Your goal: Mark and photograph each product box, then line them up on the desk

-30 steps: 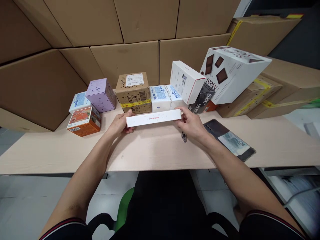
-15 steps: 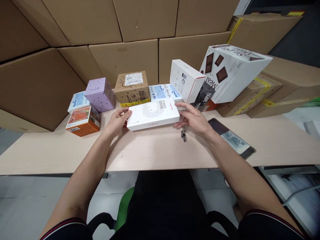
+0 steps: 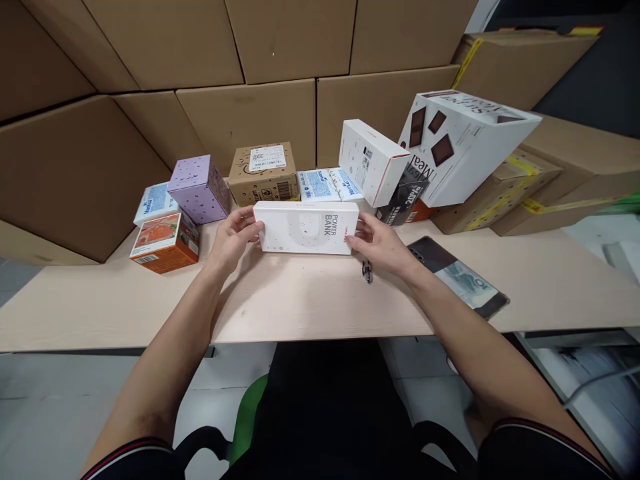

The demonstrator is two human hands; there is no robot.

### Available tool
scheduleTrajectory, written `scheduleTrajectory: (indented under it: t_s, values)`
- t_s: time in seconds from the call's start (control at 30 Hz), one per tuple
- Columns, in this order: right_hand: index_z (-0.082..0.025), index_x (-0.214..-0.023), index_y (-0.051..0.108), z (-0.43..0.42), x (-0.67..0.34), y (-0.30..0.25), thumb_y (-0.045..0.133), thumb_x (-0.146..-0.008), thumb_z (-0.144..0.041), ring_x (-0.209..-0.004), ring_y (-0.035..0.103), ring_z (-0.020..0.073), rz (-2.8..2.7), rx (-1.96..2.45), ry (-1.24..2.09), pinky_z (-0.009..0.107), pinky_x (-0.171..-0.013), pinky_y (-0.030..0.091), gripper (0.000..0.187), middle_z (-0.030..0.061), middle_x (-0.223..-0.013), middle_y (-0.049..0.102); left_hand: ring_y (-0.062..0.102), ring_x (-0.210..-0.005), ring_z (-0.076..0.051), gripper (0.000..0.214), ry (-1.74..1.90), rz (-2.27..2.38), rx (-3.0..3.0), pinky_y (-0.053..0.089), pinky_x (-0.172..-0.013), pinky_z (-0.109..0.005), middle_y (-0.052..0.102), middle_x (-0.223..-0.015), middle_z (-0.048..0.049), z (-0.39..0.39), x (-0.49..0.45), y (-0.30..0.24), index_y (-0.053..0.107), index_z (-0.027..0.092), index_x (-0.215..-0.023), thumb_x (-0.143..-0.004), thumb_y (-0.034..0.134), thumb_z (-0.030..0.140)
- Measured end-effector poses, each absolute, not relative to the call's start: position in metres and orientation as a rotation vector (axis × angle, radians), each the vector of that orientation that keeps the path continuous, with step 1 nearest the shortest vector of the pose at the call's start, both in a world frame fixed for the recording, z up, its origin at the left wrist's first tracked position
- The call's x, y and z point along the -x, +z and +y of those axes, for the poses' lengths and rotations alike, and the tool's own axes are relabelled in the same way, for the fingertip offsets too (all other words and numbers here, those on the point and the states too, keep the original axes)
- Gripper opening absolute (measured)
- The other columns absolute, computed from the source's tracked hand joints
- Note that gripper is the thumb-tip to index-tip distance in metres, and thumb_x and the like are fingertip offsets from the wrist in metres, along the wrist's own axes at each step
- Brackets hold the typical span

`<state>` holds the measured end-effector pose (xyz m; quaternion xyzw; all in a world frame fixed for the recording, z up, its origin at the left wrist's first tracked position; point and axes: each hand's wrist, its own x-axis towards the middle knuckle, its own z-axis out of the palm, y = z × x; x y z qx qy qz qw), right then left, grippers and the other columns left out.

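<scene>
One power-bank box (image 3: 306,228) gripped between left hand (image 3: 233,237), right hand (image 3: 383,241).

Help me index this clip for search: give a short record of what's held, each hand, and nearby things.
held: power bank box, white, standing on a long edge, printed face toward the camera
left hand: grips its left end
right hand: grips its right end
behind: brown carton, lilac box
near right hand: pen
surface: light wooden table

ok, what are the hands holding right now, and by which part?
The white power bank box, gripped by its two short ends: left hand on the left end, right hand on the right end, printed face toward the camera.
</scene>
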<state>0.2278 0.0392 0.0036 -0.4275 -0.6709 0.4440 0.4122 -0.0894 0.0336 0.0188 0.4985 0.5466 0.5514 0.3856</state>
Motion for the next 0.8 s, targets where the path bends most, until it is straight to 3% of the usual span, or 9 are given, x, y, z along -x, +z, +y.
scheduleTrajectory:
  t_s: [0.27, 0.57, 0.7, 0.8]
  values:
    - [-0.025, -0.129, 0.066, 0.042, -0.231, 0.001, 0.069, -0.082, -0.028, -0.092, 0.068, 0.0251, -1.766, 1.209, 0.909, 0.05, -0.092, 0.058, 0.047, 0.0099, -0.121, 0.073, 0.067, -0.099, -0.023, 0.057, 1.354, 1.382, -1.376, 0.055, -0.082, -0.032, 0.077, -0.107, -0.0062, 0.03, 0.085, 0.021, 0.073, 0.019, -0.114, -0.058, 0.077, 0.027]
    - [-0.023, -0.128, 0.067, 0.041, -0.231, 0.001, 0.069, -0.083, -0.032, -0.072, 0.059, 0.021, -1.76, 1.279, 0.794, 0.043, -0.073, 0.053, 0.047, 0.0022, -0.081, 0.064, 0.058, -0.074, -0.015, 0.045, 1.374, 1.447, -1.472, 0.048, -0.067, -0.025, 0.068, -0.089, 0.0006, 0.028, 0.085, 0.023, 0.067, 0.021, -0.1, -0.055, 0.071, 0.025]
    - [-0.025, -0.127, 0.067, 0.041, -0.23, -0.001, 0.065, -0.082, -0.025, -0.073, 0.062, 0.0207, -1.774, 1.24, 0.815, 0.041, -0.073, 0.054, 0.046, 0.0029, -0.087, 0.067, 0.055, -0.068, -0.013, 0.048, 1.292, 1.468, -1.536, 0.042, -0.058, -0.022, 0.064, -0.089, 0.0016, 0.023, 0.082, 0.024, 0.06, 0.022, -0.101, -0.055, 0.072, 0.025]
    - [-0.027, -0.126, 0.067, 0.04, -0.231, 0.002, 0.06, -0.081, -0.017, -0.075, 0.064, 0.0211, -1.805, 1.241, 0.836, 0.041, -0.073, 0.055, 0.047, 0.0045, -0.093, 0.07, 0.062, -0.082, -0.016, 0.053, 1.234, 1.462, -1.642, 0.05, -0.07, -0.025, 0.069, -0.1, -0.0016, 0.021, 0.079, 0.026, 0.06, 0.021, -0.108, -0.057, 0.073, 0.024]
